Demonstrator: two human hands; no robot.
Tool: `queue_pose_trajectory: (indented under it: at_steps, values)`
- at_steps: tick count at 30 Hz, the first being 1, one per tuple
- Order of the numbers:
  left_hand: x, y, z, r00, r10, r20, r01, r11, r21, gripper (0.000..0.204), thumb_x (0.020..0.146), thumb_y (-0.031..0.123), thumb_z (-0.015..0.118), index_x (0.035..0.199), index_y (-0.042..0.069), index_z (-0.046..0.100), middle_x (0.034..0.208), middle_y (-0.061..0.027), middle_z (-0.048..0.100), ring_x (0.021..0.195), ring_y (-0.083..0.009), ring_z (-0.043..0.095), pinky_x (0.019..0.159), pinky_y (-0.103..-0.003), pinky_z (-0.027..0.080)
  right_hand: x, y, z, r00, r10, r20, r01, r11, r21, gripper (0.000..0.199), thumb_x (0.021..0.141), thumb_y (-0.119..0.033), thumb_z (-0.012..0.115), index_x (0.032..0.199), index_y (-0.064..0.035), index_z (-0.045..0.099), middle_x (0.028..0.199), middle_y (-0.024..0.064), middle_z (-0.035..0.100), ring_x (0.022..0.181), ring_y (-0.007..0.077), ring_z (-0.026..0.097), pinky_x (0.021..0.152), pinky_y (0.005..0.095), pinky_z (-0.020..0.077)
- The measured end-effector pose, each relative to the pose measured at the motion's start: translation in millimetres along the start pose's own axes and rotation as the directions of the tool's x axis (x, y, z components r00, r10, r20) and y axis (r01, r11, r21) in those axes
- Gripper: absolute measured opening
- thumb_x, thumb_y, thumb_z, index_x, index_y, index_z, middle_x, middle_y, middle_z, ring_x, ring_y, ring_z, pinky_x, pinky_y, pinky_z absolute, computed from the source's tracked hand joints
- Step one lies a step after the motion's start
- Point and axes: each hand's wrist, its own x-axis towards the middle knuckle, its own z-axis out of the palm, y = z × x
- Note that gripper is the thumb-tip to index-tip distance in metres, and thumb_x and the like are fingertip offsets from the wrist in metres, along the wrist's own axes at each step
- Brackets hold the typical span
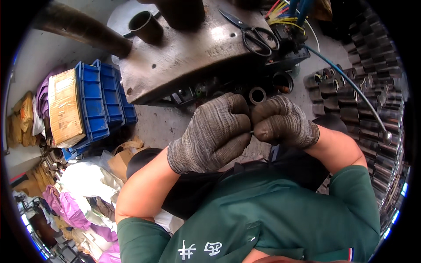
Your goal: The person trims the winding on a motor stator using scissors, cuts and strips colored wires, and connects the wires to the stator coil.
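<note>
My left hand (210, 136) and my right hand (287, 122), both in grey knitted gloves with darkened fingers, meet in front of my body. Fingers on both are curled closed, thumbs pressed in. A tiny bit of something may show between the thumbs, but the gloves hide what it is. Just beyond my hands stands a worn metal work table (175, 59). Black-handled scissors (258, 40) lie on its right part. A short open metal tube (149, 30) stands on it towards the back left. Under the table edge, a pale ring (264, 93) shows behind the gloves.
Blue crates (94, 98) and a cardboard box (66, 107) are at the left, above white and purple bags (68, 210). A thick metal pipe (83, 30) reaches the table's left side. Rows of metal tubes (372, 105) are stacked right, behind a blue hose (346, 76).
</note>
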Motion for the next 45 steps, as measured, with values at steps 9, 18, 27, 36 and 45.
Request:
queue_pose_trajectory:
  at_steps: [9, 18, 27, 36, 45]
  values:
    - [-8.6, 11.1, -0.1, 0.951, -0.302, -0.062, 0.254, 0.883, -0.395, 0.03, 0.089, 0.026, 0.058, 0.075, -0.001, 0.059, 0.091, -0.0142, 0.059, 0.08, -0.0223, 0.055, 0.072, -0.034, 0.045, -39.6, -20.0, -20.6, 0.915, -0.346, -0.208, 0.387, 0.898, 0.209, 0.033, 0.093, -0.027, 0.071, 0.075, 0.0003, 0.065, 0.065, 0.005, 0.057, 0.052, 0.0174, 0.051, 0.052, 0.0331, 0.0425]
    - [-4.6, 2.9, 9.2, 0.937, -0.347, 0.037, 0.344, 0.903, -0.258, 0.023, 0.096, 0.021, 0.062, 0.097, -0.001, 0.067, 0.106, -0.0111, 0.057, 0.095, -0.0218, 0.056, 0.086, -0.035, 0.047, -37.0, -15.7, -45.2, 0.927, -0.31, 0.212, 0.299, 0.27, -0.915, 0.03, 0.084, -0.02, 0.079, 0.108, -0.0044, 0.071, 0.1, 0.0132, 0.067, 0.093, 0.0352, 0.066, 0.078, 0.0442, 0.0534]
    - [5.2, 0.1, 25.4, 0.914, -0.376, 0.155, 0.404, 0.88, -0.25, 0.017, 0.092, 0.014, 0.077, 0.102, 0.001, 0.071, 0.103, -0.0131, 0.06, 0.094, -0.0251, 0.063, 0.081, -0.038, 0.054, -25.9, -13.7, -19.0, 0.895, -0.397, 0.206, 0.364, 0.379, -0.851, 0.025, 0.088, -0.026, 0.079, 0.095, -0.0041, 0.068, 0.085, 0.0142, 0.064, 0.078, 0.0369, 0.065, 0.068, 0.0464, 0.0511]
    - [8.5, 1.9, 23.5, 0.924, -0.371, 0.096, 0.377, 0.832, -0.407, 0.015, 0.095, 0.013, 0.073, 0.102, 0.0, 0.072, 0.108, -0.0115, 0.06, 0.096, -0.0229, 0.064, 0.084, -0.036, 0.055, -26.3, -3.2, -21.4, 0.943, -0.327, -0.062, 0.264, 0.849, -0.458, 0.019, 0.096, -0.019, 0.071, 0.091, -0.0006, 0.072, 0.084, 0.0125, 0.068, 0.076, 0.0263, 0.068, 0.065, 0.0356, 0.0535]
    - [3.5, 2.0, 15.7, 0.9, -0.432, 0.05, 0.414, 0.816, -0.404, 0.013, 0.098, 0.01, 0.067, 0.099, -0.003, 0.071, 0.102, -0.0087, 0.054, 0.089, -0.0187, 0.061, 0.078, -0.033, 0.053, -15.4, -2.0, -15.1, 0.877, -0.343, -0.335, 0.266, 0.929, -0.256, 0.031, 0.095, -0.022, 0.075, 0.116, -0.0013, 0.065, 0.1, 0.0065, 0.07, 0.092, 0.0182, 0.067, 0.081, 0.0349, 0.0553]
